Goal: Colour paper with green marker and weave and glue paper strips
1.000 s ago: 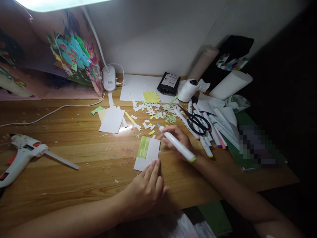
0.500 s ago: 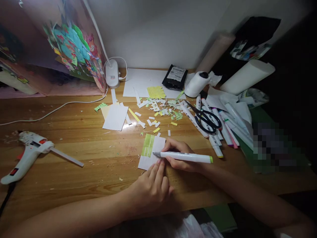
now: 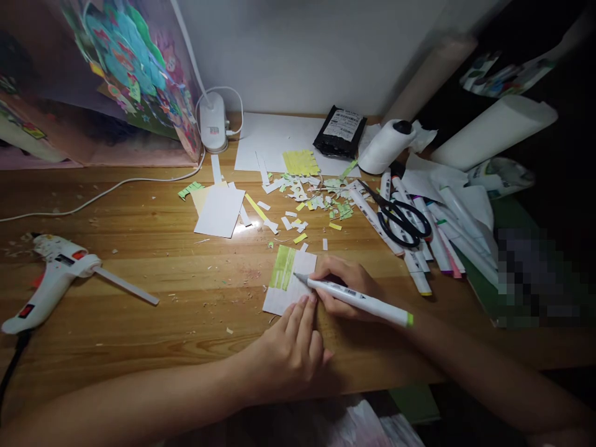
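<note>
A small white piece of paper [image 3: 278,303] lies on the wooden table, its upper left part coloured in yellow-green strokes. My left hand [image 3: 291,347] rests on the lower edge of that paper with fingers stretched out flat, holding nothing. Between the fingers of my right hand [image 3: 349,282] is a white marker [image 3: 367,303] with a green end cap. The marker's grey nib sits at the right border of the coloured strip; whether it touches the paper I cannot tell.
Paper scraps [image 3: 321,192] spread behind the paper. Black-handled scissors [image 3: 400,217] lie over several markers [image 3: 444,248] at right. A glue gun [image 3: 56,273] is at left, and white cards [image 3: 221,211] lie nearer the middle. A power strip [image 3: 213,124] stands by the wall.
The marker's nib has moved up and its back end has swung down. The coloured area reaches slightly farther right. My left hand stays on the paper; the whole view has shifted a little.
</note>
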`<action>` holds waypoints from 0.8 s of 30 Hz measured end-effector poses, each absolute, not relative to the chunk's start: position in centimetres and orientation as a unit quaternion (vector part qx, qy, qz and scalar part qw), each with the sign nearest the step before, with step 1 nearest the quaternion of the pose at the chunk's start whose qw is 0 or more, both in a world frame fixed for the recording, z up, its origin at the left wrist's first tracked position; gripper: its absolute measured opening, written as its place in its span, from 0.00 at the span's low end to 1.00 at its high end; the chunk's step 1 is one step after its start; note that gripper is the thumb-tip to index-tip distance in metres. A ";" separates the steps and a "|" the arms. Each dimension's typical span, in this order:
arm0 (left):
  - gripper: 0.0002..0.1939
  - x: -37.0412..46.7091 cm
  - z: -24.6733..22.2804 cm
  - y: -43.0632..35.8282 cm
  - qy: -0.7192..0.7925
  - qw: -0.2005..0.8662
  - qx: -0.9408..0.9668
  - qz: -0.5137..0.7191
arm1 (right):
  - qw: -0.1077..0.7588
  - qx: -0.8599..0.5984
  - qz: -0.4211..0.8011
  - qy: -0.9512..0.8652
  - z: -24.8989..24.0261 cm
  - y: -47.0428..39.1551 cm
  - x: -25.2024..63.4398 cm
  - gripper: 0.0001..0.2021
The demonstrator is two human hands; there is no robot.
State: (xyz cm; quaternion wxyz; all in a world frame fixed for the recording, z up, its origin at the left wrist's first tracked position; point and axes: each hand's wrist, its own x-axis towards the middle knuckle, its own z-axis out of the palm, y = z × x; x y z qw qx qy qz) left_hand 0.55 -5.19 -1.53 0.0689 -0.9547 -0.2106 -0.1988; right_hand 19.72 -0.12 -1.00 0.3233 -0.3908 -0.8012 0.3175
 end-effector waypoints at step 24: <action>0.16 0.6 -1.5 -5.2 -0.211 0.080 -0.953 -0.201 | 0.305 -0.438 0.295 -0.793 -0.5 0.5 20.0 0.06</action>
